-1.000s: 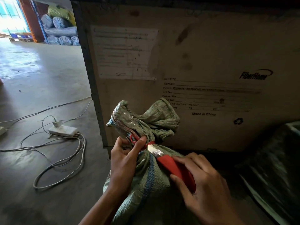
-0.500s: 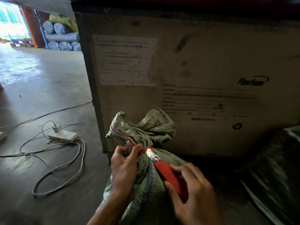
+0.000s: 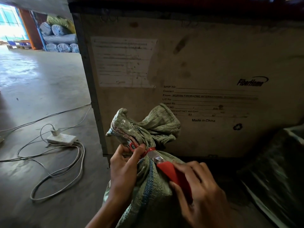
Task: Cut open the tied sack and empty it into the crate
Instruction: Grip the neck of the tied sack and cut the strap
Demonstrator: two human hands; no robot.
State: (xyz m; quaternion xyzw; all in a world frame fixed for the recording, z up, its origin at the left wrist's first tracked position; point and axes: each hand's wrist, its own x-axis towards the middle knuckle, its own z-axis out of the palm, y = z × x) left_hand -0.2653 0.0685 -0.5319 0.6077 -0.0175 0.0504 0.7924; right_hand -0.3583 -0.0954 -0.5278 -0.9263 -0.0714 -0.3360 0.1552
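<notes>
A green woven sack (image 3: 148,181) with a blue stripe stands in front of me, its bunched neck (image 3: 148,127) bound by a red tie (image 3: 150,149). My left hand (image 3: 125,168) pinches the neck and the tie from the left, thumb on the red band. My right hand (image 3: 202,195) grips a red-handled utility knife (image 3: 172,173); its metal blade tip (image 3: 154,156) rests against the tie. Directly behind the sack rises the side of a large wooden crate (image 3: 213,63) with printed shipping text; the inside of the crate is out of sight.
A white power strip (image 3: 61,138) with looping grey cables (image 3: 54,170) lies on the concrete floor at left. Something wrapped in dark plastic (image 3: 276,175) sits at right beside the crate. Stacked wrapped rolls (image 3: 57,35) stand far back near a bright doorway.
The view has tilted a little. Both hands keep their hold, and the knife tip stays at the red tie with only slight shifts.
</notes>
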